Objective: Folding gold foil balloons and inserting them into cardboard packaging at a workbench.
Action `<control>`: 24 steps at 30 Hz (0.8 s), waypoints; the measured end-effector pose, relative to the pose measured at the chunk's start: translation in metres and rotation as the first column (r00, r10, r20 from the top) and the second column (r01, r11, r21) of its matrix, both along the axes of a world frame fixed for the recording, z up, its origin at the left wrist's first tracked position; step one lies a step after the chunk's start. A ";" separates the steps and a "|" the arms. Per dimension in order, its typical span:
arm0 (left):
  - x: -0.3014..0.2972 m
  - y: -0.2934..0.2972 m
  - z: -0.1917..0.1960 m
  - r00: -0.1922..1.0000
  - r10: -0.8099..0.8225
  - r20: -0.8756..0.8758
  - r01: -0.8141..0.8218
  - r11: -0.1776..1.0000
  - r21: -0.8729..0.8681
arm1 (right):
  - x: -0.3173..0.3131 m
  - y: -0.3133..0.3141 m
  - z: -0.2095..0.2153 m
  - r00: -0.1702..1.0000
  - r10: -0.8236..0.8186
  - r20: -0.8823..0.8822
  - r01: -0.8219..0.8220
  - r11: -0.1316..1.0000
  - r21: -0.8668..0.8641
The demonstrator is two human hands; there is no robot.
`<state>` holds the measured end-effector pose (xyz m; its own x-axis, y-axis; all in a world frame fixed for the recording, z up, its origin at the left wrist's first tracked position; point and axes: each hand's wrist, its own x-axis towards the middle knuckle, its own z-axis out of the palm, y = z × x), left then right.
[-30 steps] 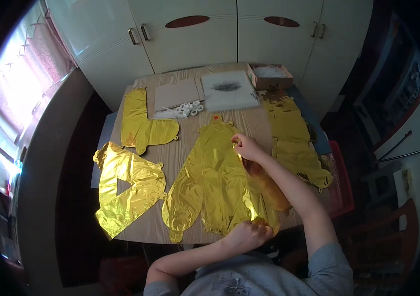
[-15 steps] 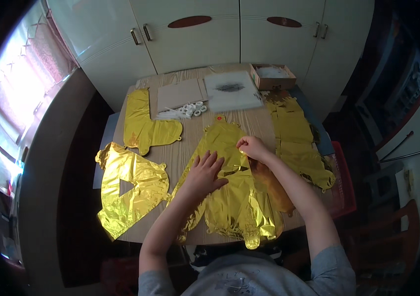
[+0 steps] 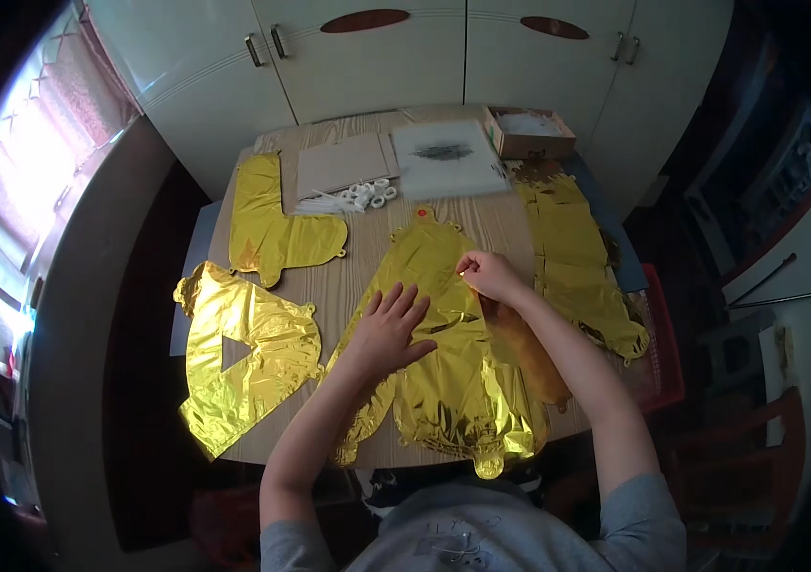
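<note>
While I lean over a wooden table, my left hand lies open and flat, fingers spread, pressing on a large flat gold foil balloon. That balloon runs from the middle of the table to its near edge, where its lower end hangs slightly over. My right hand rests on the balloon's upper right part, fingers curled and pinched together on the foil; whether something small sits between the fingertips I cannot tell. Both forearms come in from the near edge.

At the near left corner lies another deflated gold balloon with a triangular hole, partly over the left edge. Farther along the left side lies a third gold balloon. More gold foil pieces run along the right edge. Along the far edge sit a flat brown cardboard sheet, a small heap of white rings and sticks, a pale packet, and an open cardboard box at the far right corner. White cupboard doors stand behind the table.
</note>
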<state>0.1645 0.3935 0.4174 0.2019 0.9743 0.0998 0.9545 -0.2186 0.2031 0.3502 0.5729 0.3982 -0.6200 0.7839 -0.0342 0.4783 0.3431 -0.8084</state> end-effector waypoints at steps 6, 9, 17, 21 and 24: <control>-0.002 0.002 -0.001 1.000 -0.017 -0.006 0.017 0.999 0.033 | 0.006 0.003 -0.002 1.000 -0.010 -0.022 0.011 0.999 0.046; -0.004 0.003 -0.001 1.000 -0.013 -0.010 0.013 1.000 0.024 | 0.020 0.002 0.008 0.999 -0.006 0.040 0.002 0.994 0.114; -0.006 0.005 -0.004 0.999 -0.016 -0.032 0.016 1.000 0.006 | 0.075 -0.019 0.040 0.916 0.118 0.383 -0.231 0.936 0.264; -0.006 0.006 -0.006 0.999 -0.018 -0.033 0.018 1.000 0.011 | 0.084 -0.067 0.059 0.915 0.259 0.311 -0.252 0.966 -0.062; -0.007 0.005 -0.008 0.999 -0.014 -0.032 0.014 1.000 0.000 | 0.093 -0.088 0.052 0.882 0.351 0.315 -0.339 0.936 -0.094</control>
